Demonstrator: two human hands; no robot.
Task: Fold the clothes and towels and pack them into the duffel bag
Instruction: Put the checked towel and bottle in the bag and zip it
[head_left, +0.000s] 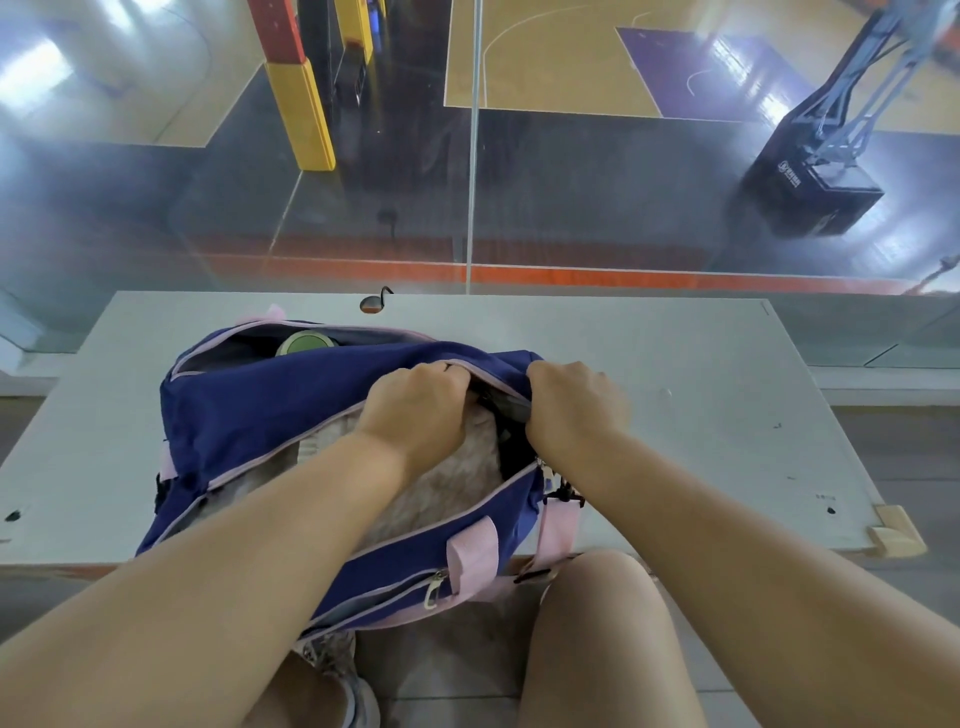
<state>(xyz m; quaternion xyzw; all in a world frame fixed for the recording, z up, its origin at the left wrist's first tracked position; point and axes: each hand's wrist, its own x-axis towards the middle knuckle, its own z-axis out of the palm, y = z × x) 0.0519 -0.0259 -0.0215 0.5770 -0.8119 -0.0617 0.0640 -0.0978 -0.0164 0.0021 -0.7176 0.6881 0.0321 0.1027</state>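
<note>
Head view shows both fists at work: left hand (418, 402) and right hand (571, 402) grip the navy duffel bag (270, 400) at its opening, on the white table (675, 415), a pale towel (441, 493) inside.

The duffel bag (270, 410) is navy blue with pale pink piping and pink straps (472, 551), a cream towel (447, 488) showing in it and a green lid (305, 344). The table (675, 415) is plain greyish white, and the court floor (561, 57) runs tan, purple and orange, post padding (306, 114) yellow and red.
</note>
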